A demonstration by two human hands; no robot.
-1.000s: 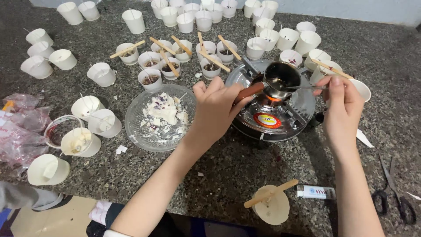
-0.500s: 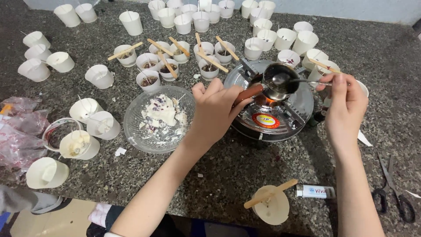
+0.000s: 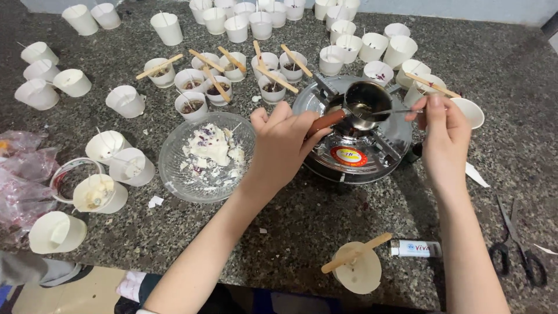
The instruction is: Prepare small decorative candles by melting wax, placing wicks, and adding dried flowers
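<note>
Head view, going left to right across the speckled stone counter (image 3: 279,221): crumpled plastic bags (image 3: 20,174) lie at the left edge, with tipped white paper cups (image 3: 107,145) beside them. A clear glass bowl (image 3: 203,157) of white wax chunks sits left of centre. Just right of it, the left hand (image 3: 279,148) has its fingers curled tight around the reddish handle (image 3: 326,121) of a small metal pot (image 3: 366,102), held over a round metal burner (image 3: 351,154). The right hand (image 3: 444,142) pinches a thin metal spoon (image 3: 386,111) between thumb and fingers, its tip reaching into the pot. A cup with a wooden stick (image 3: 356,264), a lighter (image 3: 415,249) and scissors (image 3: 517,247) lie toward the near right corner.
</note>
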